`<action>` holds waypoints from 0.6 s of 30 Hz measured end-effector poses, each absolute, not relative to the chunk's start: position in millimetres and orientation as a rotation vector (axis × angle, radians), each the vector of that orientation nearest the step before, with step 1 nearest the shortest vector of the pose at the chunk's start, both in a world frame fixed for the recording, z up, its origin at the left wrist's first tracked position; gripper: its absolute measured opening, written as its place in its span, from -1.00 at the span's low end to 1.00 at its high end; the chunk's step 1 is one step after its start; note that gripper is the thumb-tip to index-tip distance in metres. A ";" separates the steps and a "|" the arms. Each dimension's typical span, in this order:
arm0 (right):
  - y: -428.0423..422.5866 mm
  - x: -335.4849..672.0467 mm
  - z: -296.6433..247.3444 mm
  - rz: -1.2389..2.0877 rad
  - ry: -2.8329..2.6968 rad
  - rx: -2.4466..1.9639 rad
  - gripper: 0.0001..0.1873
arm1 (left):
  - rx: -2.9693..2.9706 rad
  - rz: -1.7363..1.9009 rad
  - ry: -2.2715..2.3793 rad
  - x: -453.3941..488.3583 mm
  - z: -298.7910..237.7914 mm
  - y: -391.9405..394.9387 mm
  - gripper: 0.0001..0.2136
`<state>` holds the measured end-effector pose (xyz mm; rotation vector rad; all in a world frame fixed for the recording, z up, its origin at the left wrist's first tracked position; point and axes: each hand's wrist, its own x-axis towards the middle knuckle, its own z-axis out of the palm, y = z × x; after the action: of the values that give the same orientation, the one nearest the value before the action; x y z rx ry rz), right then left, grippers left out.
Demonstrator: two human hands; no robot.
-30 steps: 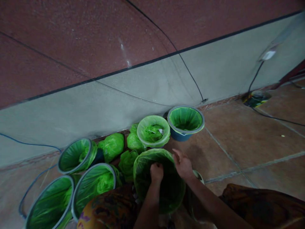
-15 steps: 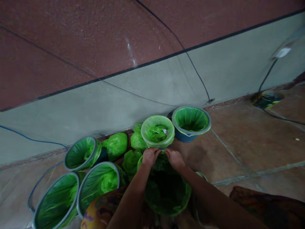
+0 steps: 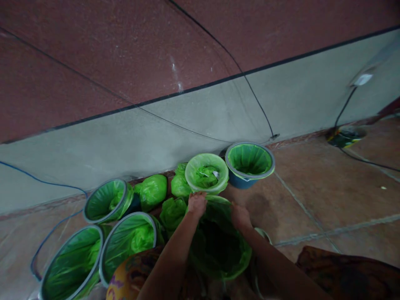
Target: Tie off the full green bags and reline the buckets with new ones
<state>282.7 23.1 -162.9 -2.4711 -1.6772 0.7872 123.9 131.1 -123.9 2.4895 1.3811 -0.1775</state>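
Observation:
A bucket lined with a green plastic bag [image 3: 215, 273] stands between my legs, its inside dark. My left hand [image 3: 197, 204] is closed on the bag's edge at the far left of the rim. Farther right along that rim, my right hand [image 3: 240, 216] has its fingers closed on the same edge. The bag's far edge [image 3: 218, 199] stretches between the two hands. Just beyond them is a pale-rimmed bucket [image 3: 190, 171] with crumpled green plastic inside. The bucket under the bag is mostly hidden by my arms and the plastic.
A blue bucket [image 3: 242, 182] with a grey rim and green liner stands by the wall. Several lined buckets, including one bucket [image 3: 100, 246], are at left near a green bundle [image 3: 153, 191]. A dark can [image 3: 345, 137] and cables lie along the wall.
My right hand has moved right along the rim, away from my left hand, and more of the bag's edge shows between them. My left hand stays nearly in place.

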 end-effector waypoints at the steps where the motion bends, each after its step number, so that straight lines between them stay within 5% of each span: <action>1: 14.9 283.4 -164.5 0.768 -1.611 -2.514 -0.64 | 2.499 -0.092 1.384 126.2 -122.3 129.2 -0.61; 4: -9.1 283.9 -170.2 0.726 -1.412 -2.600 -0.60 | 2.482 0.150 1.410 133.3 -119.1 112.5 -0.44; 9: -23.7 291.3 -167.2 0.483 -1.216 -2.548 -0.57 | 2.154 0.492 1.681 147.1 -129.7 56.5 -0.60; 12: -2.7 300.6 -151.1 0.283 -1.292 -2.364 -0.56 | 1.745 0.385 1.861 155.2 -143.7 37.8 -0.63; 18: 62.7 298.4 -127.1 0.573 -1.611 -2.154 -0.61 | 1.618 0.125 1.784 163.9 -166.8 66.5 -0.61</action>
<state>298.4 62.7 -127.1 -2.1541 -1.6111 0.5735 163.9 66.5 -166.8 1.6180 1.7839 0.1251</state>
